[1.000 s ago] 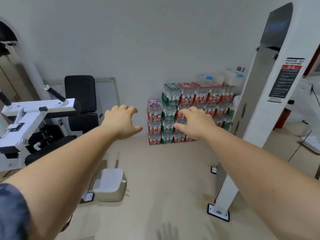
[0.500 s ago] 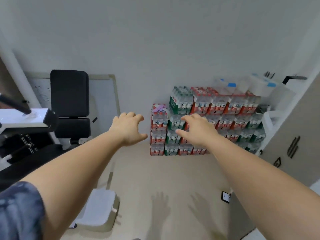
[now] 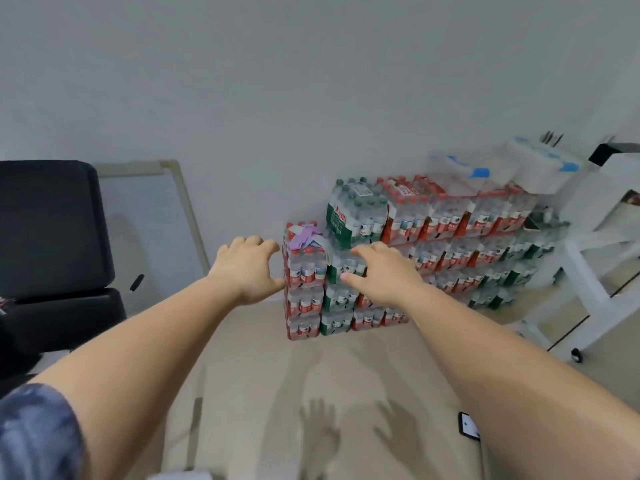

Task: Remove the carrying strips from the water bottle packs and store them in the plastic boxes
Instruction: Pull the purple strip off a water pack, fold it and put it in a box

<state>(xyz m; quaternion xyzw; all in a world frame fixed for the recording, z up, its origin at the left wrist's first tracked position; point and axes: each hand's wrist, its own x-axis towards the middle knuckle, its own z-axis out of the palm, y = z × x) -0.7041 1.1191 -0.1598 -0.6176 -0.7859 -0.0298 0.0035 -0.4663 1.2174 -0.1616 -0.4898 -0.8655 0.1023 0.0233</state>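
A stack of shrink-wrapped water bottle packs [image 3: 433,237], red and green labelled, stands against the white wall on the floor. On the top of the leftmost column lies a purple and white carrying strip [image 3: 306,237]. Clear plastic boxes with blue latches [image 3: 460,168] sit on top of the stack at the right. My left hand [image 3: 247,268] is stretched forward, fingers apart, empty, in front of the leftmost column. My right hand [image 3: 381,275] is also outstretched, fingers spread, holding nothing, in front of the middle packs. Both hands are short of the packs.
A black padded seat of a gym machine [image 3: 52,237] stands at the left, with a framed whiteboard [image 3: 152,230] leaning on the wall behind it. A white wheeled frame [image 3: 588,271] stands at the right. A small dark device [image 3: 469,426] lies on the beige floor.
The view has moved closer to the stack and turned right; the white machine post at the right has left the view. Both hands stay outstretched and empty.
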